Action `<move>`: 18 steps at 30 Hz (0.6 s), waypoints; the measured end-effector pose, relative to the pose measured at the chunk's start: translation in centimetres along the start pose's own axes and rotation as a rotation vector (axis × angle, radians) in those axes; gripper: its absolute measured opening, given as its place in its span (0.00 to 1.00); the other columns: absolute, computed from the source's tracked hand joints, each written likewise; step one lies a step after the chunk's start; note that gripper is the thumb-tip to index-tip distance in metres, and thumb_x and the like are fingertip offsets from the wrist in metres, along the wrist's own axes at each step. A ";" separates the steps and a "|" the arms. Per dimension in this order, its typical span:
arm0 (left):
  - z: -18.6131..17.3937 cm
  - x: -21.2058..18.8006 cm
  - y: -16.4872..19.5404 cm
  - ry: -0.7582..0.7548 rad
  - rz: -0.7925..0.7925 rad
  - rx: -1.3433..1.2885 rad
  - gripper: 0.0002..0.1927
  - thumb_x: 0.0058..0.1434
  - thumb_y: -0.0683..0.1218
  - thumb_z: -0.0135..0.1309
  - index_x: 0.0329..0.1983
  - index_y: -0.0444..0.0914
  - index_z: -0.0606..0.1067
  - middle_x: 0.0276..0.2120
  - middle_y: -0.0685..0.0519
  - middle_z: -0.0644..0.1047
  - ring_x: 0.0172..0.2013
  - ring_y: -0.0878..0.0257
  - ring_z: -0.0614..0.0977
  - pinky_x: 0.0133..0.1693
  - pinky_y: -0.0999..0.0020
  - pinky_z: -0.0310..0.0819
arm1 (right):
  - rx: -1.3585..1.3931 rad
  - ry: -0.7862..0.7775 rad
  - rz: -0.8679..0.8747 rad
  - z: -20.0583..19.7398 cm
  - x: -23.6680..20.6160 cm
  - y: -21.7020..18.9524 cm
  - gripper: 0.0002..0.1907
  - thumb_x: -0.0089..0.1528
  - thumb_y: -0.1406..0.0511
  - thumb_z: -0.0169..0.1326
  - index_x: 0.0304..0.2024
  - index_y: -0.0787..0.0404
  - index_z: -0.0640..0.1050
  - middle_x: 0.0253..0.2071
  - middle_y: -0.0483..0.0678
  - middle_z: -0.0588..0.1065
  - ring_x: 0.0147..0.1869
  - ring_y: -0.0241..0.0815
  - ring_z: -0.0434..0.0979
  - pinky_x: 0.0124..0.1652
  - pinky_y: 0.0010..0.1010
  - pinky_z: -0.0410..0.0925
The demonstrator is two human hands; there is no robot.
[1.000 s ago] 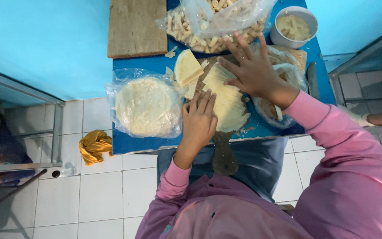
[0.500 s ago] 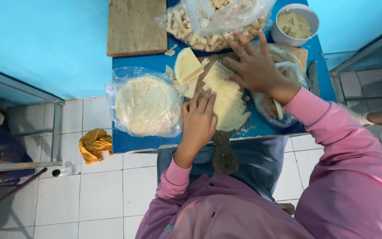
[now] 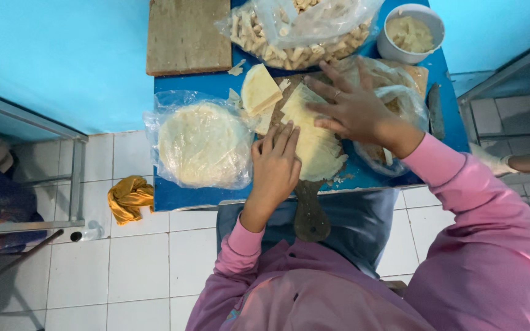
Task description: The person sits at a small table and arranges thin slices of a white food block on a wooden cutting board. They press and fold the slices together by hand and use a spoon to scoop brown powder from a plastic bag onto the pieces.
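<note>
Now a pale wrapper (image 3: 314,144) is pressed flat on a paddle board (image 3: 307,208) at the table's (image 3: 179,196) near edge, the left hand (image 3: 275,168) and right hand (image 3: 354,110) both spread open upon it. A bagged stack (image 3: 202,144) is laid just left.

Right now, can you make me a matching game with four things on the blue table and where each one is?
Things:
1. white bowl
2. bare wooden board
3. bag of round flat wrappers
4. yellow cloth

Places:
A. on the floor tiles
B. far left corner of the table
C. far right corner of the table
D. left of the left hand

Pairs: 1-C, 2-B, 3-D, 4-A
</note>
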State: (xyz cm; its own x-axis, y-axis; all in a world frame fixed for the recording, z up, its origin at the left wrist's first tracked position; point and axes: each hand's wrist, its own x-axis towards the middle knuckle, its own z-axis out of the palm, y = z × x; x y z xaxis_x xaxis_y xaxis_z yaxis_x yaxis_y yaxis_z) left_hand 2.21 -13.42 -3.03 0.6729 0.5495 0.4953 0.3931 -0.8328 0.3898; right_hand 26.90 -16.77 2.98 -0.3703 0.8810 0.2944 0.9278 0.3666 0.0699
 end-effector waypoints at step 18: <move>0.2 -0.1 -0.3 0.009 0.011 0.002 0.30 0.60 0.44 0.50 0.67 0.33 0.70 0.67 0.45 0.69 0.67 0.46 0.67 0.61 0.47 0.57 | -0.084 -0.016 0.041 -1.3 3.5 0.0 0.19 0.68 0.55 0.53 0.56 0.56 0.78 0.76 0.56 0.61 0.84 0.56 0.49 0.72 0.67 0.45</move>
State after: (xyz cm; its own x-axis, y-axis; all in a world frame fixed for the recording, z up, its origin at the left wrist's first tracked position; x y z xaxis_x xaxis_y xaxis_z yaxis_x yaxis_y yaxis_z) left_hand 2.13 -13.21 -3.40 0.6716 0.5407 0.5066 0.3866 -0.8390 0.3830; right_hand 25.68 -14.03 5.32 -0.3321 0.8995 0.2839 0.9425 0.3045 0.1378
